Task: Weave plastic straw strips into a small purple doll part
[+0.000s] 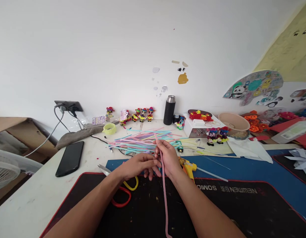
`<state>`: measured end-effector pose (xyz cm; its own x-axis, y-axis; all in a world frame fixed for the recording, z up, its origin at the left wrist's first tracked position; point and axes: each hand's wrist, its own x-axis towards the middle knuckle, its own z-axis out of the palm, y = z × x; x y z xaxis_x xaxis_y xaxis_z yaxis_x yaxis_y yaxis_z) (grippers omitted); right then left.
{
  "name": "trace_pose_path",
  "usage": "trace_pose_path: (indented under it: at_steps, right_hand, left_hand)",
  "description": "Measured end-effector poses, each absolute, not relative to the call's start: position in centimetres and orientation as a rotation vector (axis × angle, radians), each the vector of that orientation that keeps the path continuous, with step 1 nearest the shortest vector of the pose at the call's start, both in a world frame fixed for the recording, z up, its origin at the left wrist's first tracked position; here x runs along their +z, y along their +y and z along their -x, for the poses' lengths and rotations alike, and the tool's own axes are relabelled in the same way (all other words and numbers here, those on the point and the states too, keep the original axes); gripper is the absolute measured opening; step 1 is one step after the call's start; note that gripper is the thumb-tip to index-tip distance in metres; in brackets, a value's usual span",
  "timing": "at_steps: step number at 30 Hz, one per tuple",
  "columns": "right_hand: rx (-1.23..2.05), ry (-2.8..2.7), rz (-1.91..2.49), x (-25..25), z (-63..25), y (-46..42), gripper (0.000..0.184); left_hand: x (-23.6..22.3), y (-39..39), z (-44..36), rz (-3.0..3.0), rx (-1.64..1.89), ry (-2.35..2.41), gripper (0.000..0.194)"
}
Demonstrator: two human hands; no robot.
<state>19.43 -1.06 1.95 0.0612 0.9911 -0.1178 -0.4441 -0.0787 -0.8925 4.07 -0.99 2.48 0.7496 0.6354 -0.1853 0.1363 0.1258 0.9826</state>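
A long pink pipe cleaner is pinched near its top end in my right hand. Its lower part hangs down over the black desk mat, bent at the bottom tip. My left hand is just left of it, fingers loosely curved and apart, with nothing visible in them. Scissors with a red and a yellow handle lie partly under my left wrist. Behind both hands spreads a pile of pastel pipe cleaners. A yellow glue gun rests beyond my right wrist, a glue stick poking out of it.
Small fuzzy dolls and a black thermos stand along the wall. A black phone and a yellow tape roll are at left. To the right are a pinkish bowl and white tissue.
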Motion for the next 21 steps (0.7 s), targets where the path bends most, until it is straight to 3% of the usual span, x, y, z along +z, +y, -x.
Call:
trace_pose_path:
  at_steps: [3, 8, 13, 16, 21]
  right_hand:
    - [1.392, -0.757, 0.983, 1.9, -19.4, -1.0, 0.041]
    - [1.409, -0.768, 0.990, 1.8, -19.4, -1.0, 0.042]
    - [1.449, -0.745, 0.994, 2.0, -19.4, -0.9, 0.045]
    - [1.473, -0.752, 0.990, 2.1, -19.3, -1.0, 0.044]
    - [1.482, -0.787, 0.973, 1.8, -19.2, -1.1, 0.043]
  left_hand:
    - [1.7, -1.4, -4.8, -1.482, 0.310, 0.595, 0.049]
    - [2.2, -1.6, -4.6, -1.508, 0.223, 0.576, 0.043]
    - [3.9, 0.6, -1.5, -1.842, 0.815, 1.087, 0.034]
    - [3.1, 1.7, -0.3, -2.035, 0.766, 1.226, 0.037]
    - [0.6, 1.8, -0.9, -2.300, 0.658, 1.058, 0.046]
